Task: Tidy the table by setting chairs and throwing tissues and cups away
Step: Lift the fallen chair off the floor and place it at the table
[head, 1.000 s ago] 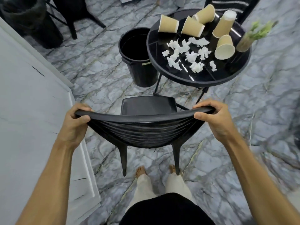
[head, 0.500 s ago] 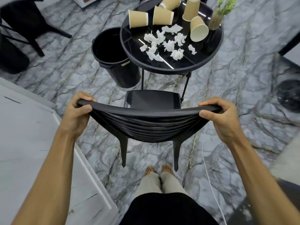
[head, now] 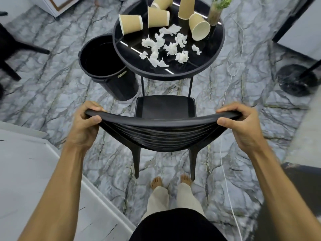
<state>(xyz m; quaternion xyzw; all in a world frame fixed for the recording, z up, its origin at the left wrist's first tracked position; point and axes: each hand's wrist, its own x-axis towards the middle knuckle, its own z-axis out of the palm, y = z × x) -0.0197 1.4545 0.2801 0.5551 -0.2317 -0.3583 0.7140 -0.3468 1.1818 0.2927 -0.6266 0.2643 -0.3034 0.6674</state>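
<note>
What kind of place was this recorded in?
Likely an indoor café-style seating corner: a round black table strewn with paper cups and crumpled tissues, a black chair facing it, a bin alongside.

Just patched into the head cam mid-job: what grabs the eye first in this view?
Front and centre, the left hand and right hand grip the curved top rail of a black slatted plastic chair that faces a round black glossy table. On the table lie crumpled white tissues and tan paper cups, several tipped over. A black round bin stands on the floor at its left.
</note>
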